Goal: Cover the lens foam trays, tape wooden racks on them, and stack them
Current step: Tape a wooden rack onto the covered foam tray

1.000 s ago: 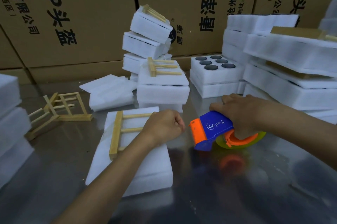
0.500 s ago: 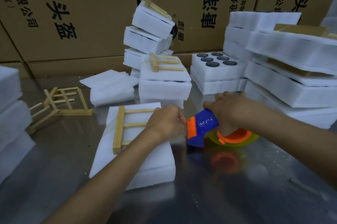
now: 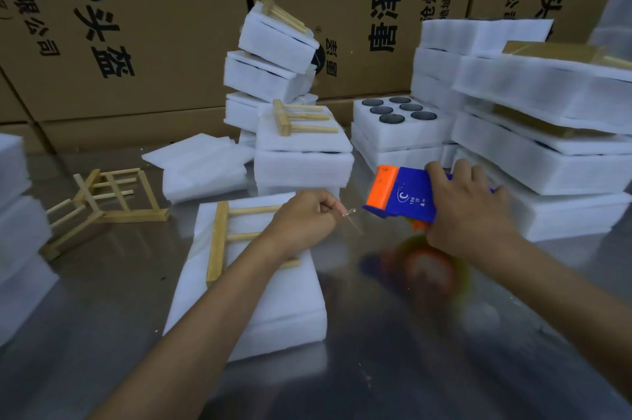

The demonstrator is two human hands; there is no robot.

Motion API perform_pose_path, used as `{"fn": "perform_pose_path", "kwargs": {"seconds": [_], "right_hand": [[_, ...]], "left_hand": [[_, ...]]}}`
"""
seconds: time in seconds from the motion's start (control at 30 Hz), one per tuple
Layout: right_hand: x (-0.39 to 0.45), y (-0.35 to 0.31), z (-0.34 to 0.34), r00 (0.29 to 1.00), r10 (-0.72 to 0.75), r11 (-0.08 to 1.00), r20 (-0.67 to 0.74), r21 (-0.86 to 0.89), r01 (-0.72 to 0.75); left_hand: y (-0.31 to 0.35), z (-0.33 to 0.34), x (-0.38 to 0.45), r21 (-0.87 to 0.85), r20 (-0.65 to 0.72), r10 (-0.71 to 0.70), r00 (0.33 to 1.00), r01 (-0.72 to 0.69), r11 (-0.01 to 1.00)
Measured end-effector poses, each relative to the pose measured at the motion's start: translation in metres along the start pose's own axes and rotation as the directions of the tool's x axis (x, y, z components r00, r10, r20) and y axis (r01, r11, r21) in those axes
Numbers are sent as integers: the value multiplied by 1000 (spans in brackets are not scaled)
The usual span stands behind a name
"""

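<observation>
A covered white foam tray [image 3: 273, 303] lies on the metal table in front of me with a wooden rack [image 3: 219, 241] on top of it. My left hand [image 3: 304, 221] hovers over the tray's far right corner and pinches the loose end of clear tape [image 3: 352, 214]. My right hand [image 3: 468, 211] grips a blue and orange tape dispenser [image 3: 396, 194], lifted off the table just right of the tray. An open tray with dark lenses [image 3: 396, 111] sits at the back.
A stack of taped trays [image 3: 301, 156] stands right behind the near tray, with a leaning pile [image 3: 273, 57] further back. Loose wooden racks [image 3: 106, 197] lie at the left. Tall foam stacks [image 3: 547, 132] fill the right side; cardboard boxes [image 3: 136, 26] wall the back.
My right hand has raised the tape dispenser off the table and tilted it up. My left hand now holds the tape end, drawn a short way from the dispenser.
</observation>
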State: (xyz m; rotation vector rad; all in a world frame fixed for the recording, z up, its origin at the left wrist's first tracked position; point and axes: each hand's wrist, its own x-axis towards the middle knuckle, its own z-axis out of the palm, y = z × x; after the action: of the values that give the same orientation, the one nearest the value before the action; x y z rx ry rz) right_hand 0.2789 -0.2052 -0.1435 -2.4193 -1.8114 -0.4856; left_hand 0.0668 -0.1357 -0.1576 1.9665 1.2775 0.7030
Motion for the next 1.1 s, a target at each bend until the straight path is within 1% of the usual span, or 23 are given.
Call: {"fn": "perform_pose_path", "kwargs": {"seconds": [0.07, 0.13, 0.2, 0.27, 0.3, 0.33, 0.4, 0.43, 0.47, 0.5, 0.53, 0.57, 0.6, 0.63, 0.67, 0.7, 0.73, 0.8, 0.9, 0.93, 0.97, 1.03, 1.1], "right_hand": [[-10, -5, 15, 996, 4, 1000, -94, -19, -5], [-22, -13, 27, 989, -15, 1000, -145, 17, 18], [-33, -21, 35, 990, -14, 997, -143, 79, 25], [-41, -24, 35, 993, 5, 997, -118, 71, 3], [-43, -24, 33, 987, 3, 997, -161, 75, 9], [-44, -24, 27, 968, 3, 994, -251, 103, 23], [-47, -31, 13, 888, 47, 960, -457, 266, 86], [-49, -39, 6, 882, 99, 901, -461, 419, 117], [-48, -48, 0, 917, 149, 788, -370, 605, 116], [-46, -57, -3, 966, 165, 645, -201, 763, 48], [-42, -65, -3, 990, 140, 506, -6, 860, -66], [-38, -71, 0, 981, 80, 367, 175, 910, -192], [-35, -75, 5, 955, 20, 227, 296, 929, -293], [-34, -79, 11, 934, -14, 110, 356, 929, -353], [-32, -83, 17, 928, -16, 29, 372, 928, -372], [-32, -85, 22, 930, 0, -17, 369, 929, -369], [-31, -88, 27, 933, 20, -44, 358, 933, -357], [-29, -90, 34, 938, 56, -48, 341, 940, -339], [-28, -91, 40, 929, 69, 7, 363, 931, -364], [-30, -92, 42, 927, 65, 30, 369, 928, -372], [-31, -93, 44, 926, 62, 50, 372, 925, -375], [-34, -94, 46, 932, 63, 78, 358, 929, -362], [-35, -96, 48, 943, 66, 100, 327, 938, -332]], "left_hand": [[2, -1, -2, -55, -2, 0, 1000, 0, 999], [3, -3, -3, -105, -10, 0, 1000, -1, 994], [5, -4, -5, -138, -8, 3, 1000, -4, 990], [7, -5, -6, -169, -4, 8, 1000, -8, 986], [7, -5, -7, -184, -6, 10, 1000, -11, 983], [7, -5, -7, -193, -9, 9, 1000, -11, 981], [7, -6, -6, -202, -10, 3, 1000, -5, 979], [6, -6, -6, -209, -10, 0, 1000, -2, 978], [7, -6, -6, -221, -8, -4, 1000, 2, 975], [8, -7, -6, -240, -4, -8, 1000, 7, 971], [9, -7, -6, -263, 2, -8, 1000, 8, 965], [11, -8, -6, -284, 6, -3, 1000, 5, 959], [11, -8, -7, -295, 8, -3, 1000, 5, 956], [12, -8, -7, -293, 7, -7, 1000, 9, 956], [11, -7, -7, -278, 5, -16, 1000, 17, 960], [11, -7, -6, -255, 3, -24, 1000, 24, 967], [11, -6, -6, -228, -5, -33, 999, 31, 973], [10, -9, -3, -211, -48, -49, 998, 38, 977], [10, -21, 1, -369, -96, -128, 987, 85, 926], [9, -23, 1, -413, -108, -120, 987, 65, 909], [9, -25, -1, -399, -133, -86, 987, 27, 916], [9, -29, -8, -272, -206, 10, 978, -67, 960], [7, -36, -21, -60, -309, 103, 946, -128, 990]]}}
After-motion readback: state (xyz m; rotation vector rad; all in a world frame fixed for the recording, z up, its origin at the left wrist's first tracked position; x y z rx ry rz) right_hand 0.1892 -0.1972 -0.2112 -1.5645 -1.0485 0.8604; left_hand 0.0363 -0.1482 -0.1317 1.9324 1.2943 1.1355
